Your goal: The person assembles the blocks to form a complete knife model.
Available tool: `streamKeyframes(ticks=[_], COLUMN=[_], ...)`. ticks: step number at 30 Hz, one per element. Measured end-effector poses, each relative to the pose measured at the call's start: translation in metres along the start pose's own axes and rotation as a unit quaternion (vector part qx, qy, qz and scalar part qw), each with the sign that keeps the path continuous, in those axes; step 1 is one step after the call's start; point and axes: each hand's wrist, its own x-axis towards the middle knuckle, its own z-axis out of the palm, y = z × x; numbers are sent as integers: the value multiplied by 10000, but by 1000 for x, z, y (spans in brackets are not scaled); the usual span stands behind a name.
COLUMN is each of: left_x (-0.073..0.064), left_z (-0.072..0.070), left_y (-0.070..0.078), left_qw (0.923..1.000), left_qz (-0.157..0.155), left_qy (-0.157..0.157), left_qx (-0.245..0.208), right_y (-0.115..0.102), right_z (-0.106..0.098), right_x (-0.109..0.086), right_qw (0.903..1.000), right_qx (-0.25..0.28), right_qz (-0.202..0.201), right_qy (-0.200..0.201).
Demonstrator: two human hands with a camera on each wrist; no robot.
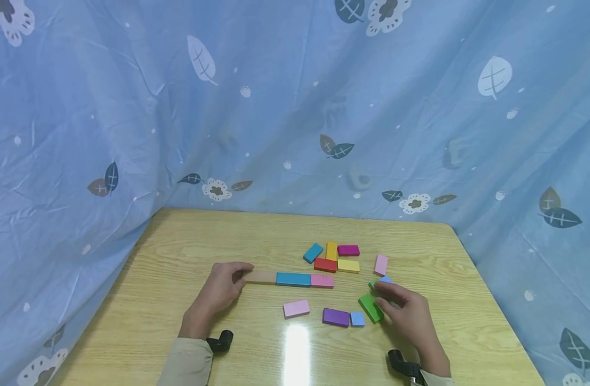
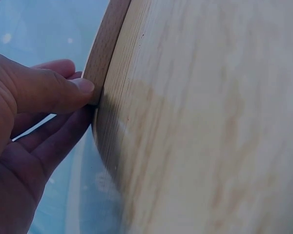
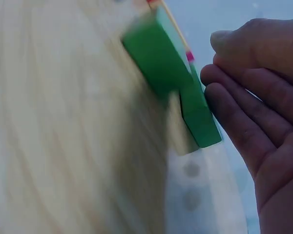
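Note:
My left hand (image 1: 224, 285) pinches the left end of a plain wooden block (image 1: 261, 277); the left wrist view shows the thumb on one face of this wooden block (image 2: 103, 58). End to end with it in a row lie a blue block (image 1: 293, 280) and a pink block (image 1: 322, 281). Over on the right, my right hand (image 1: 406, 310) hovers by a green block (image 1: 370, 308), its fingers loosely bent with nothing between them. Another green block (image 1: 373, 285) and a light blue block (image 1: 386, 279) are partly hidden behind that hand. Two green blocks (image 3: 161, 53) show beside the fingertips in the right wrist view.
Behind the row lie a teal block (image 1: 313, 252), an orange block (image 1: 331, 250), a magenta block (image 1: 348, 250), a red block (image 1: 326, 265) and a yellow block (image 1: 348, 266). In front are a light pink block (image 1: 296, 309), a purple block (image 1: 335, 317) and a small blue block (image 1: 357, 319).

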Motion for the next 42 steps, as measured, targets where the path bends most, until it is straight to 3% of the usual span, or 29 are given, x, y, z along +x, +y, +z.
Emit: streamKeyframes(ticks=[13,21,29,37,42], left_x=[-3,-3,-3,0,0], left_z=[0,0,0,1,0], left_y=[-1,-3,-1,-1,-2], left_qw=[10000,10000,10000,10000,10000], left_qz=[15,18,31,64,73], left_qy=[49,50,7,25,21], left_qx=[-38,-34,-18,11,-28], right_y=[30,34,30,21,9], right_z=[-33,-33,-27,-20,-8], right_x=[-15,-11,-4,6,19], right_qw=[9971,9980,9939,9969,9984], right_qx=[-450,-450,-966,-665,-444], right_qz=[125,236,487,-138,-301], right_qy=[605,386,203,402,149])
